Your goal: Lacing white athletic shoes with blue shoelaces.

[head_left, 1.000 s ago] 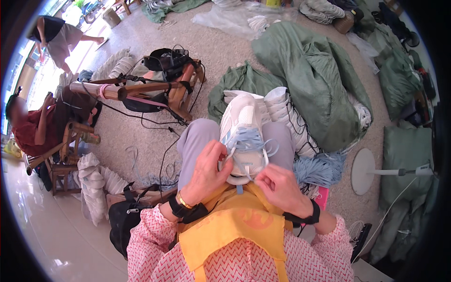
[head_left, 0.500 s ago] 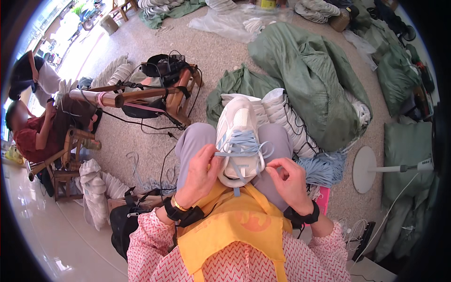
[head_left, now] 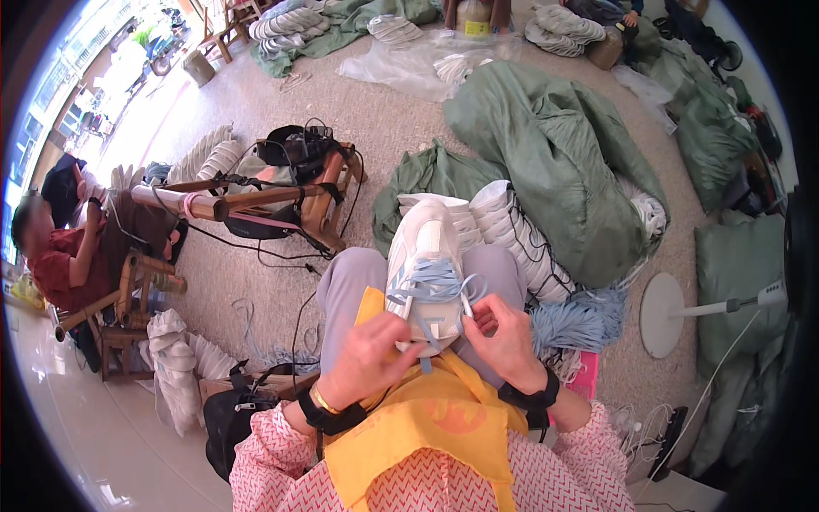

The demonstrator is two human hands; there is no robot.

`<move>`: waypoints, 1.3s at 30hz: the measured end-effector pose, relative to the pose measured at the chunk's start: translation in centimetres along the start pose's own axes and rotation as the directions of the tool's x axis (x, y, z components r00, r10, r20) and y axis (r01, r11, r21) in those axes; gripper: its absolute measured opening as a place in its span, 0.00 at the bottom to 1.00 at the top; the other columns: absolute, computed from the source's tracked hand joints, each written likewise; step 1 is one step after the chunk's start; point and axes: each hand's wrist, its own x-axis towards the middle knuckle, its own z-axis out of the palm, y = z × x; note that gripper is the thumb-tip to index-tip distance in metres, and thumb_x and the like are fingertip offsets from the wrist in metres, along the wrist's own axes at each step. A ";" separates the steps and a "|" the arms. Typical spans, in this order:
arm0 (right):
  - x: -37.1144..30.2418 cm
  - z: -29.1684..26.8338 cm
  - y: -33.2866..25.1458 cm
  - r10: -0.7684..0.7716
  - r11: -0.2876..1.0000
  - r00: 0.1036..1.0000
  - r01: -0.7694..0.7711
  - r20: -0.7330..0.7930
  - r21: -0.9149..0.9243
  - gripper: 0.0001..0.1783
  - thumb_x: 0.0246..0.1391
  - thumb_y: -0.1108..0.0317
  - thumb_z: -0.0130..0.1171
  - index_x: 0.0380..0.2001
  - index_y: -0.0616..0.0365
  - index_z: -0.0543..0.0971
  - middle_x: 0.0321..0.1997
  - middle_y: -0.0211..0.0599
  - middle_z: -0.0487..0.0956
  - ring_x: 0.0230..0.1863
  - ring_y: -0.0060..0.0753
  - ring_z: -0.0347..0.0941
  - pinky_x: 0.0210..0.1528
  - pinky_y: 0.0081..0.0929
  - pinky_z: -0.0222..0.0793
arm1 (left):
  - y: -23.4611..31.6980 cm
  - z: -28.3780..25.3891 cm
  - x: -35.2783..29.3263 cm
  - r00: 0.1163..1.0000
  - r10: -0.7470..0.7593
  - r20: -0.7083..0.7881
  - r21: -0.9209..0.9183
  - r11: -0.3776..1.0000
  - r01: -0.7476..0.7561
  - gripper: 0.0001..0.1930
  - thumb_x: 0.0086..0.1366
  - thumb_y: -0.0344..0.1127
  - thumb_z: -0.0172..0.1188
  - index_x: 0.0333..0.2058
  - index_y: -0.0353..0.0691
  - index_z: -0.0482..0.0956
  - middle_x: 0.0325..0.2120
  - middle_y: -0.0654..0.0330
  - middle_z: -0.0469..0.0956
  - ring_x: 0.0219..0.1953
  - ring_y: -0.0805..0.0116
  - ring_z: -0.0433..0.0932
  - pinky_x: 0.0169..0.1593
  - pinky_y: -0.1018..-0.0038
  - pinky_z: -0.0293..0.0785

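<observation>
A white and pale grey sneaker (head_left: 420, 230) rests between my knees, toe pointing away from me. Light blue shoelace (head_left: 435, 277) criss-crosses its front and makes a loose loop on the right side. My left hand (head_left: 367, 357) is closed at the left edge of the shoe's opening, thumb and fingers near the collar. Opposite it, my right hand (head_left: 505, 340) pinches by the upper eyelets, where the loop runs to the fingertips; the exact grip is partly hidden. A yellow apron (head_left: 409, 418) covers my lap.
Ahead lie a green sack (head_left: 554, 154), stacked white shoe parts (head_left: 512, 226) and a blue lace bundle (head_left: 580, 320). Left are a bamboo bench (head_left: 281, 196) with cables and a seated person (head_left: 72, 256). A white round-based stand (head_left: 661, 316) is at right.
My left hand has come down from the lace end to the shoe's collar. The right hand has moved slightly left, against the shoe's edge. The view has tilted a little upward.
</observation>
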 end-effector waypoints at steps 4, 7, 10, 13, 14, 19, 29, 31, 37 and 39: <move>0.3 0.0 -0.3 -0.004 1.000 1.000 0.004 -0.005 -0.016 0.08 0.58 0.72 0.66 0.35 0.63 0.77 0.27 0.42 0.83 0.25 0.32 0.82 0.29 0.29 0.76 | 0.6 1.0 -0.9 0.978 0.120 0.169 0.030 0.991 -0.127 0.17 0.56 0.32 0.75 0.37 0.36 0.75 0.28 0.55 0.75 0.31 0.52 0.77 0.35 0.61 0.74; 1.1 -0.2 -2.8 -0.003 1.000 1.000 0.003 -0.003 -0.013 0.08 0.58 0.72 0.65 0.35 0.63 0.77 0.27 0.42 0.82 0.25 0.33 0.81 0.29 0.31 0.75 | 0.6 1.3 -1.4 0.974 0.095 0.206 0.071 0.991 -0.112 0.20 0.55 0.34 0.76 0.40 0.36 0.75 0.30 0.54 0.76 0.33 0.51 0.78 0.38 0.60 0.75; 1.9 -0.1 -5.4 -0.052 0.999 0.999 0.052 0.012 0.016 0.08 0.58 0.72 0.65 0.35 0.63 0.77 0.26 0.38 0.82 0.24 0.27 0.80 0.29 0.28 0.75 | 1.3 1.1 -1.3 0.983 0.074 0.167 0.149 0.984 -0.100 0.21 0.55 0.34 0.76 0.41 0.35 0.74 0.31 0.53 0.76 0.34 0.50 0.77 0.38 0.59 0.74; 2.6 -0.4 -6.5 -0.095 0.995 0.995 0.093 0.033 0.048 0.07 0.58 0.73 0.67 0.35 0.64 0.79 0.26 0.34 0.83 0.25 0.19 0.80 0.30 0.22 0.76 | 1.0 1.1 -1.3 0.995 0.043 0.087 0.187 0.981 -0.059 0.20 0.55 0.30 0.74 0.43 0.35 0.73 0.32 0.51 0.75 0.36 0.50 0.76 0.40 0.59 0.73; 2.6 -0.4 -6.3 -0.084 0.991 0.996 0.083 0.004 0.104 0.06 0.58 0.74 0.68 0.35 0.64 0.80 0.27 0.35 0.84 0.26 0.19 0.80 0.30 0.22 0.76 | 0.7 0.9 -1.7 0.999 0.018 0.031 0.175 0.984 -0.023 0.20 0.56 0.27 0.73 0.44 0.35 0.73 0.33 0.50 0.74 0.39 0.50 0.76 0.42 0.60 0.72; 1.5 -1.7 -3.5 -0.141 0.989 0.989 0.139 0.052 0.044 0.05 0.58 0.74 0.69 0.36 0.64 0.84 0.31 0.37 0.86 0.28 0.22 0.82 0.32 0.21 0.78 | 0.6 -0.6 -2.7 0.969 -0.201 -0.144 -0.049 0.979 0.196 0.16 0.62 0.23 0.69 0.46 0.34 0.72 0.33 0.50 0.74 0.36 0.55 0.77 0.39 0.67 0.73; 0.1 1.2 0.9 -0.239 0.933 0.833 0.339 0.498 -0.120 0.22 0.59 0.74 0.63 0.56 0.64 0.74 0.49 0.51 0.80 0.45 0.64 0.79 0.46 0.48 0.78 | -0.1 -2.7 -2.2 0.902 -0.356 -0.246 -0.452 0.865 0.218 0.18 0.72 0.28 0.64 0.53 0.37 0.66 0.45 0.64 0.74 0.47 0.78 0.72 0.52 0.79 0.69; 0.8 1.4 1.6 -0.218 0.922 0.820 0.350 0.529 -0.163 0.19 0.60 0.75 0.61 0.54 0.64 0.74 0.48 0.51 0.80 0.45 0.64 0.78 0.46 0.47 0.78 | 0.2 -2.6 -1.8 0.907 -0.345 -0.241 -0.451 0.867 0.210 0.17 0.72 0.28 0.64 0.53 0.37 0.66 0.45 0.64 0.74 0.47 0.78 0.72 0.52 0.79 0.69; 1.8 -1.1 -0.3 -0.121 0.993 0.864 0.109 0.489 0.052 0.12 0.61 0.76 0.59 0.48 0.61 0.73 0.39 0.41 0.81 0.37 0.44 0.81 0.39 0.34 0.77 | 0.2 -2.2 -0.8 0.888 -0.349 -0.301 -0.465 0.866 0.183 0.17 0.71 0.28 0.65 0.52 0.35 0.67 0.41 0.64 0.77 0.42 0.81 0.72 0.47 0.80 0.69; 2.3 -3.4 -1.4 -0.018 0.994 0.867 -0.036 0.499 0.098 0.12 0.61 0.76 0.60 0.48 0.60 0.73 0.36 0.36 0.80 0.33 0.34 0.81 0.37 0.30 0.76 | 0.2 -2.3 -0.4 0.878 -0.361 -0.314 -0.467 0.864 0.189 0.18 0.71 0.28 0.65 0.52 0.35 0.67 0.41 0.64 0.76 0.42 0.81 0.72 0.47 0.80 0.69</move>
